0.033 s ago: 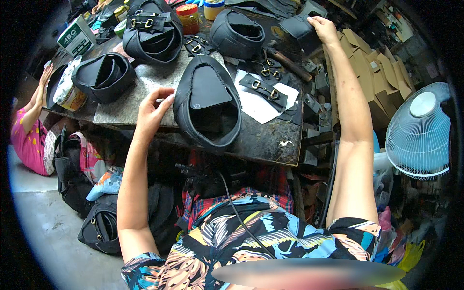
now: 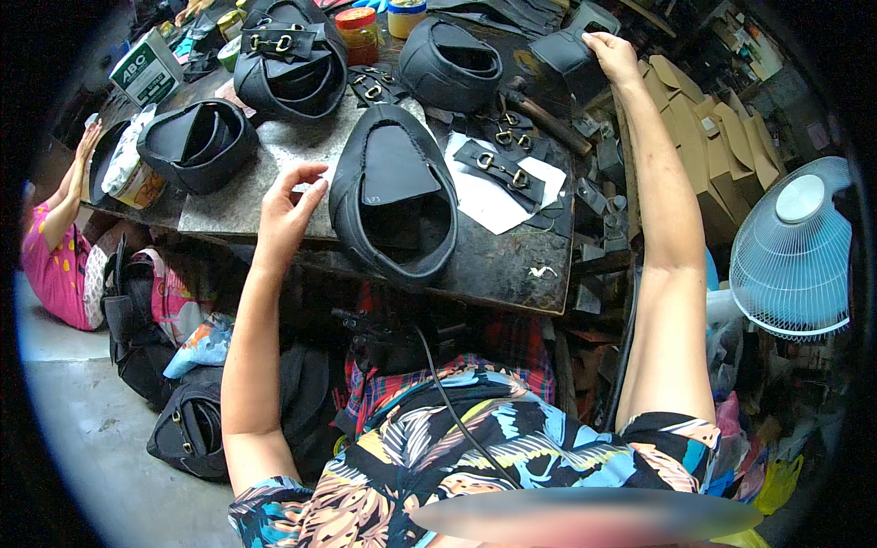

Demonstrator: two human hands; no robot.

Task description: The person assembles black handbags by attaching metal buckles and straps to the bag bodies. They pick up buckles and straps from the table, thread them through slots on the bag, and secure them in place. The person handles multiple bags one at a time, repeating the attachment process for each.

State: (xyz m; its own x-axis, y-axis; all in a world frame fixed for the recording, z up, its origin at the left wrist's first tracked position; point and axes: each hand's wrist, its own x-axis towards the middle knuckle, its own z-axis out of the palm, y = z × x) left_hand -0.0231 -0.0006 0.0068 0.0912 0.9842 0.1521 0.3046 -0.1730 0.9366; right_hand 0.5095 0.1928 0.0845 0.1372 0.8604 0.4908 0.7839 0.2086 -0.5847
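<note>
In front of me on the table stands a black leather shoe upper [image 2: 437, 224], its opening facing me and a smooth panel on top. My left hand [image 2: 294, 201] hovers just left of it, fingers curled and apart, holding nothing I can see. At the far right corner my right hand [image 2: 610, 53] has its fingers closed at the edge of a black leather piece [image 2: 562, 57]; its fingertips are partly hidden. Straps with gold-coloured horsebit buckles [image 2: 501, 173] lie on white paper [image 2: 473, 205], right of the upper.
More black uppers stand around, one at left [image 2: 196, 146] and one behind [image 2: 448, 62]. A hammer [image 2: 553, 121] lies at right. Jars [image 2: 356, 36] stand at the back. Brown cardboard [image 2: 694, 137] and a fan [image 2: 790, 247] are on the right. Another person's arm [image 2: 73, 173] rests at the far left.
</note>
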